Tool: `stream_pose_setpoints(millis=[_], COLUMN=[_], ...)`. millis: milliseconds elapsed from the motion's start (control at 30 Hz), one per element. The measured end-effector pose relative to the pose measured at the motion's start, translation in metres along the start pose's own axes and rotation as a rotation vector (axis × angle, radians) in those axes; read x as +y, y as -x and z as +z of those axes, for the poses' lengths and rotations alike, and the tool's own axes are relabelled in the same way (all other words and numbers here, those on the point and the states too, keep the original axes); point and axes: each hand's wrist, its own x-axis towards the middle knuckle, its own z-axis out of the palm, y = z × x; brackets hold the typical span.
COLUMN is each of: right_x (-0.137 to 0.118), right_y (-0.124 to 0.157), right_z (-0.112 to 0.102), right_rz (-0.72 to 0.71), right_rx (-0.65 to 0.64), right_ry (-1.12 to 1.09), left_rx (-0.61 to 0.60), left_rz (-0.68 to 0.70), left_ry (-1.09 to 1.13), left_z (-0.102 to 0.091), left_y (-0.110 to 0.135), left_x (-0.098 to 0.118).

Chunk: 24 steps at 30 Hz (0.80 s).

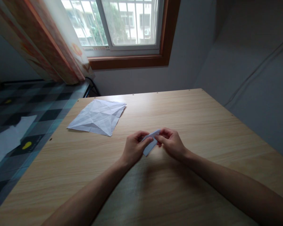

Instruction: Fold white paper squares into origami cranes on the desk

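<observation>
A small piece of folded white paper [150, 147] is held between my two hands above the middle of the table. My left hand [135, 146] grips its left side, with the thumb laid across the front. On the right, my right hand [171, 141] pinches the upper corner between thumb and fingers. The fingers behind the paper are partly hidden. Farther off to the left, a creased sheet of white paper [99, 116] lies spread on the table, apart from both hands.
The wooden table [202, 188] reaches to the wall below a window [132, 25]. Left of it stands a bed with a checkered cover [49, 97], on which white paper sheets [9, 139] lie. A curtain [52, 40] hangs at the upper left. A cable [257, 70] runs along the right wall.
</observation>
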Motion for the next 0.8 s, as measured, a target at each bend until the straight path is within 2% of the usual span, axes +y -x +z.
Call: stream_pose_setpoints(millis=[100,133,167,233,333,400,567,800], right_x=[0.003,0.004,0.004,0.002,-0.001,-0.003,-0.004,-0.005], right_y=[0.001,0.002,0.004,0.008,0.012,0.012,0.007,0.009], right_z=[-0.001,-0.001,-0.001,0.001,0.002,0.000,-0.005,-0.003], right_rz=[-0.038,-0.054,-0.073,-0.131,-0.238,-0.286,-0.281,-0.205], right_rx=[0.130,0.178,0.206,0.182,-0.006,-0.130,-0.324,-0.346], right_ry=[0.063,0.083,0.103,0.145,0.198,0.217,0.164,0.096], left_rx=[0.275,0.333,0.339,0.216,-0.028,-0.116,-0.223,-0.271], left_rz=[0.229,0.302,0.352,0.380,0.364,0.359,0.263,0.231], left_ry=[-0.206,-0.268,-0.306,-0.323,-0.281,-0.230,-0.160,-0.045], left_z=[-0.001,-0.001,-0.001,0.001,0.002,0.001,-0.003,-0.003], left_y=[0.002,0.003,0.005,0.008,0.011,0.011,0.007,0.008], left_x=[0.006,0.008,0.010,0.012,0.012,0.011,0.010,0.010])
